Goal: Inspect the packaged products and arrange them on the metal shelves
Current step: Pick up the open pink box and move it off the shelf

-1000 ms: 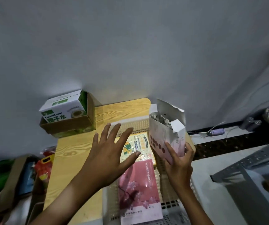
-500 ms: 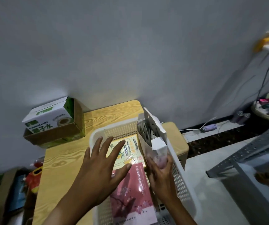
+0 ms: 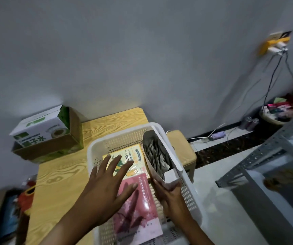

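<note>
A white perforated basket (image 3: 96,145) stands on the wooden table (image 3: 59,174). Inside it lie a yellow packet (image 3: 135,156) and a pink flowered packet (image 3: 142,209). My right hand (image 3: 170,195) grips the bottom of an opened white box (image 3: 161,156) full of grey sachets, tilted so its open top faces me, over the basket's right side. My left hand (image 3: 106,184) hovers with fingers spread above the two flat packets. The grey metal shelf (image 3: 258,156) stands at the right.
A green-and-white carton (image 3: 39,128) sits in a brown cardboard tray at the table's back left. A beige stool (image 3: 182,149) stands behind the basket. Cables, a purple item and a bowl of odds lie on the floor by the wall.
My right hand has lowered the opened box toward the basket and tilted its open top toward me. My left hand has sunk closer over the packets. The view has swung right.
</note>
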